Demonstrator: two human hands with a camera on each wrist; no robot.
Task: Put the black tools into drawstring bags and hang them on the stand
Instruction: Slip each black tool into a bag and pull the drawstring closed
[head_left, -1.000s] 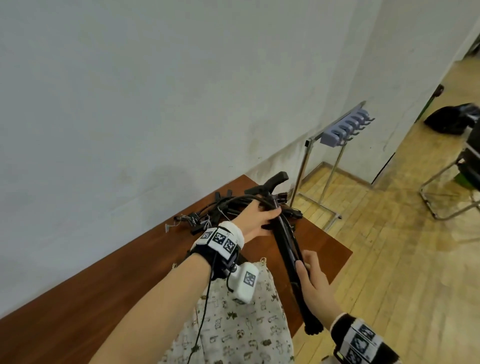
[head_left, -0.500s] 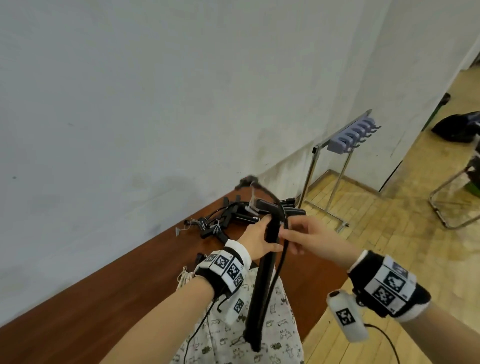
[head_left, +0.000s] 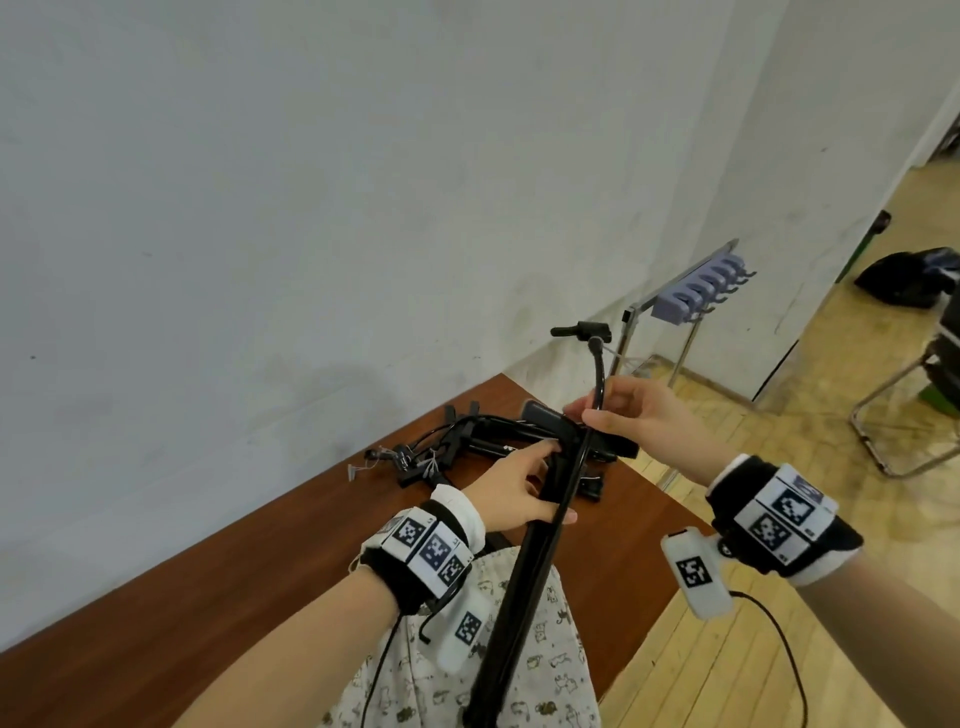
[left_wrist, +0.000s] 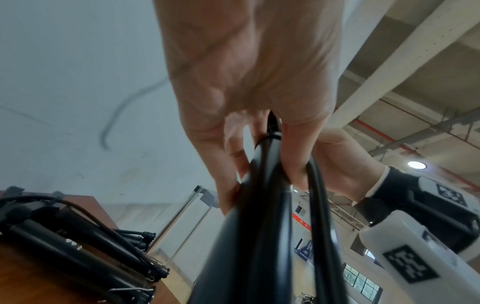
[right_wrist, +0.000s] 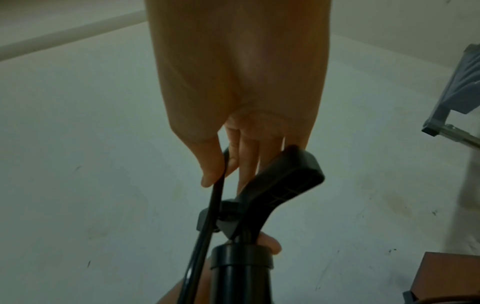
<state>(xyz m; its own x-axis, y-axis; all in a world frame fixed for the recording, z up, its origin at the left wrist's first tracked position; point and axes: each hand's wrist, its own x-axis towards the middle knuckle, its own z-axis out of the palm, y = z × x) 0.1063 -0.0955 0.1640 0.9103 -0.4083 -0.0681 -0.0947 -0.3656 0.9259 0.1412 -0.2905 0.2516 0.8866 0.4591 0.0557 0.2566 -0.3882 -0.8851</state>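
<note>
A long black pump (head_left: 524, 571) stands tilted over a patterned drawstring bag (head_left: 550, 670) on the brown table (head_left: 208, 597). My left hand (head_left: 511, 491) grips the barrel (left_wrist: 249, 236) just below its T-handle (right_wrist: 285, 181). My right hand (head_left: 639, 421) pinches the thin pump hose (head_left: 600, 374) between thumb and fingers (right_wrist: 215, 176). The hose rises to a nozzle head (head_left: 582, 330) above both hands. The pump's lower end is out of the head view, over the bag. More black tools (head_left: 457, 441) lie tangled at the table's far end.
The metal stand (head_left: 631, 332) with a row of grey hooks (head_left: 691, 291) is on the wooden floor past the table's far corner, against the white wall. A chair frame (head_left: 893, 415) and a dark bag (head_left: 904, 278) are at the right.
My right hand left the pump's lower barrel, came up to the top and took the hose, which now sticks up. The pump swung from slanting away to standing steeper over the bag.
</note>
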